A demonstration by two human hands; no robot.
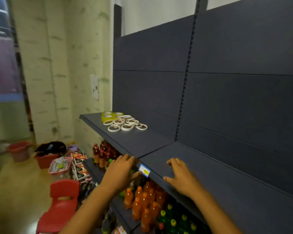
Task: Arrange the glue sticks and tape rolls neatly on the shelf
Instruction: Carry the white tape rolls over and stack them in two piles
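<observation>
Neither grip holds anything: left hand (120, 171) and right hand (180, 174) rest flat-fingered at the shelf's (210, 179) front edge.
Tape rolls (125, 123) lie heaped at its far left end, unsorted; no glue sticks visible.

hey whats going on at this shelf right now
A person stands at a dark grey metal shelf with both hands empty. The left hand and right hand rest at its front edge, either side of a blue price label. Farther left on the shelf, flat white tape rolls lie in a loose cluster beside yellow tape rolls. No glue sticks are visible.
</observation>
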